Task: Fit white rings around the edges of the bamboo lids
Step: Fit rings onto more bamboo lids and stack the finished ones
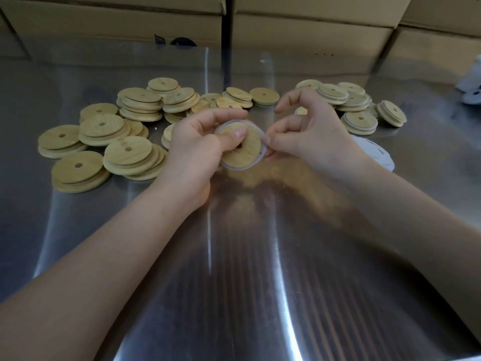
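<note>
Left hand (197, 149) grips a lid (243, 151) above the counter (260, 256), thumb on its face; right hand (309, 134) fingers pinch the white ring (235, 166) at the lid's right edge; loose lids (125, 126) behind.

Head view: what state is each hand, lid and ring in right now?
Left hand: grips the held bamboo lid, thumb on its face.
Right hand: pinches the white ring at the lid's right edge.
White ring: looped round the lid, not yet seated.
Left lid pile: bare.
Right lid pile: rings fitted.
Spare white rings: stacked beside the right wrist.
</note>
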